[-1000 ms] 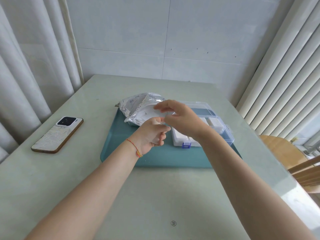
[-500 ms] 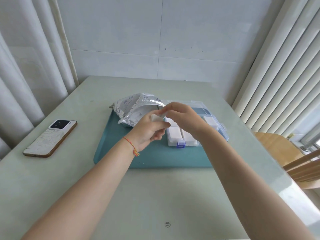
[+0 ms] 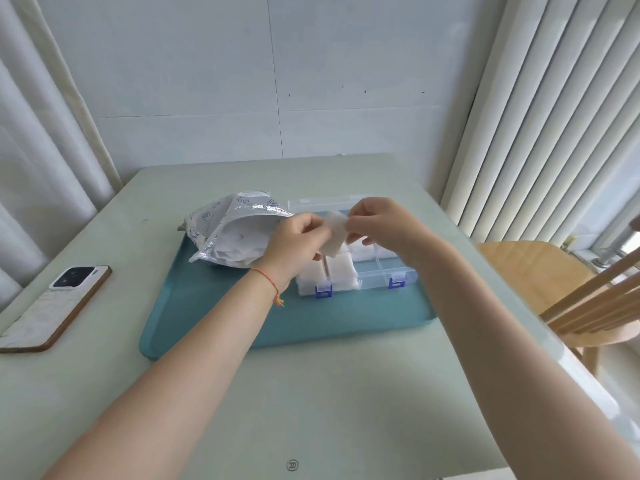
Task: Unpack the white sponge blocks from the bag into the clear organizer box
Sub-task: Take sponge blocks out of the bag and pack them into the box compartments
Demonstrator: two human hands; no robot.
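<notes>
A white sponge block point(image 3: 334, 233) is held up between both hands over the clear organizer box point(image 3: 384, 273). My left hand point(image 3: 294, 242) pinches its left side and my right hand point(image 3: 384, 226) pinches its right side. The box has blue latches and its lid stands open at the back; white sponge blocks point(image 3: 341, 275) fill its left compartments, while the front right compartment looks bare. The crumpled silver bag point(image 3: 232, 230) lies open to the left of the box, with more white pieces inside.
Box and bag sit on a teal tray point(image 3: 221, 317) on a pale green table. A phone point(image 3: 57, 306) lies face down at the left. A wooden chair point(image 3: 561, 289) stands at the right edge. Curtains hang on both sides.
Both hands have lifted away from the bag mouth to the right with a sponge block between them, which now hangs over the box. The camera has tilted.
</notes>
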